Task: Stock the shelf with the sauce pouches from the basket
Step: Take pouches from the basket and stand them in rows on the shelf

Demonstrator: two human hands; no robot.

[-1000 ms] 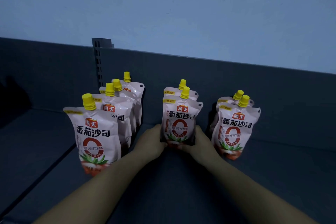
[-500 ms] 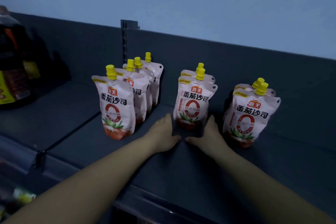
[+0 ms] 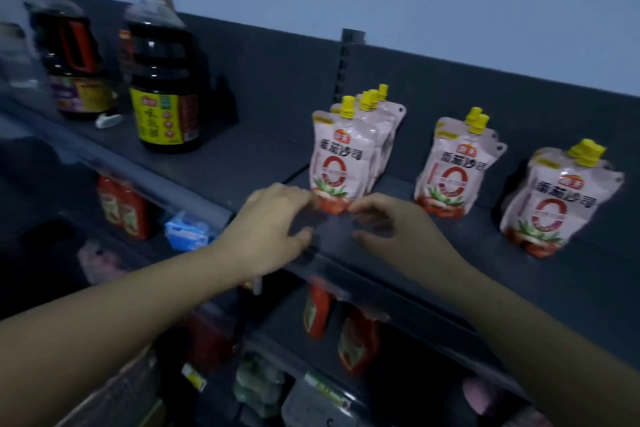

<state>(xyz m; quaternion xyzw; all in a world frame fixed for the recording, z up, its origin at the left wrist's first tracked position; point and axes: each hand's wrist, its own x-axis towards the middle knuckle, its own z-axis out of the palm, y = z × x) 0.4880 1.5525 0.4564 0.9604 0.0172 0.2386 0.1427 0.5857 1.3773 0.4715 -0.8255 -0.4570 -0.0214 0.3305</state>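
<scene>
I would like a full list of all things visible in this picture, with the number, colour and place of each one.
sauce pouches: about eight, pink-white with yellow caps, upright on the top shelf in three rows, four left, two middle, two right
dark bottles: at least two, brown-black, top shelf, left of the pouches
shelf: dark grey, against a pale blue wall
red packets: several, lower shelf
blue pack: one, lower shelf
left hand, right hand: fingertips at the base of the front left pouch
</scene>
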